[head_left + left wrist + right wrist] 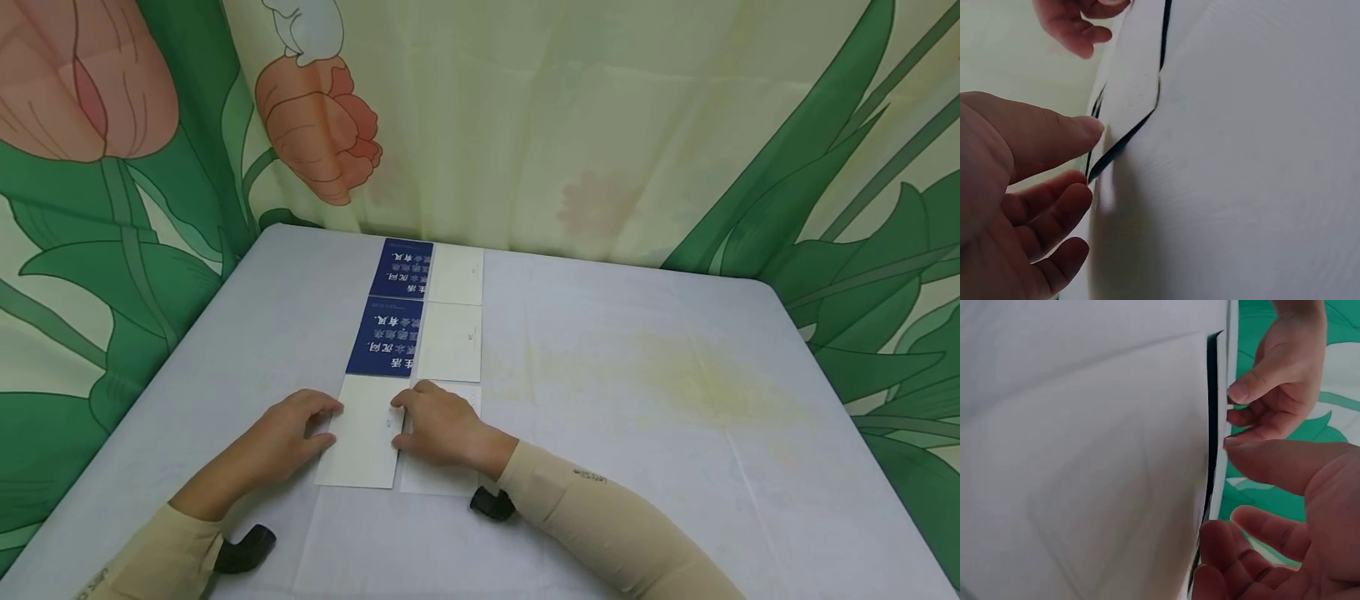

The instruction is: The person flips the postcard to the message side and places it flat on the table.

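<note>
A white card (360,437) with small print near its right edge lies at the near end of the left column of cards. My left hand (288,435) touches its left edge with thumb and fingertips spread apart. At its right edge is my right hand (444,427), thumb and fingers likewise spread, partly covering another white card (437,481) beneath. The left wrist view shows a dark band along the edges of the white card (1132,81). Beyond it lie two navy cards (384,337) with white lettering, beside two more white cards (450,342).
A white cloth covers the table (615,467), with a yellowish stain (697,379) on the right. Behind stands a flower-patterned curtain (525,125). Black curved pieces (246,550) show by both wrists, and beige sleeves (607,517) cover the forearms.
</note>
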Tool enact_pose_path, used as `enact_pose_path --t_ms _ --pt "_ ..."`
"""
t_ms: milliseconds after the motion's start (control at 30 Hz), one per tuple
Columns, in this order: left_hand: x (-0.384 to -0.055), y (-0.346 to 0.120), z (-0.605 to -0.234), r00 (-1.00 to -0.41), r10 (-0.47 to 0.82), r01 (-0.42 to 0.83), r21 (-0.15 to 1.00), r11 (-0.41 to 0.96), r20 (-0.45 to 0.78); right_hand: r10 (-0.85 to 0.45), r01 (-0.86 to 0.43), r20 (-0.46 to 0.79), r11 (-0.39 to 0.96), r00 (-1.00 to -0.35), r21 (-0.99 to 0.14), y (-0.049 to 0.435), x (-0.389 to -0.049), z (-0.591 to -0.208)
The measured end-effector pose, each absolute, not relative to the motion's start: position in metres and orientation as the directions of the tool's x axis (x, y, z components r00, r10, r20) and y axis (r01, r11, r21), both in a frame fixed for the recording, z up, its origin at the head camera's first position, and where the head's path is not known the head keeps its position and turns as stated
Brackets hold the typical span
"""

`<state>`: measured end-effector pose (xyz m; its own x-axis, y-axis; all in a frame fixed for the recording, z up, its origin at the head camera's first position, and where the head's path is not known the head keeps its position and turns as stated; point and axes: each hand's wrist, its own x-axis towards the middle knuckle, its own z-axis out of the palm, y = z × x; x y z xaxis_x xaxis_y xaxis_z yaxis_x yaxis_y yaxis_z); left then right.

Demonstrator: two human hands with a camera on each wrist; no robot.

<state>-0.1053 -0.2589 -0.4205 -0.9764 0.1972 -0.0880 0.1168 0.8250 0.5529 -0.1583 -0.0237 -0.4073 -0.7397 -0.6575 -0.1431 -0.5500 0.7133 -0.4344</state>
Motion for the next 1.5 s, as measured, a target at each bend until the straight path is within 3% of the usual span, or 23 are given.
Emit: enact_pose_path --t_ms 767,1100,1500 --pt "-0.103 -0.26 -0.419 -0.967 0.224 0.119 0.557 0.822 -0.124 -0.589 -0.471 -0.103 0.729 -0.802 -0.496 -0.005 -0.18 -0.393" --pt "-0.105 -0.265 -0.413 -0.963 0.206 0.08 0.544 0.835 -0.175 -0.535 -0.454 -0.074 0.775 -0.842 -0.438 0.0 -0.199 -0.386" --pt "-0.103 -0.267 -0.411 -0.945 0.23 0.057 0.576 0.816 -0.232 -0.517 -0.428 -0.088 0.781 -0.851 -0.455 -0.001 -0.207 -0.391"
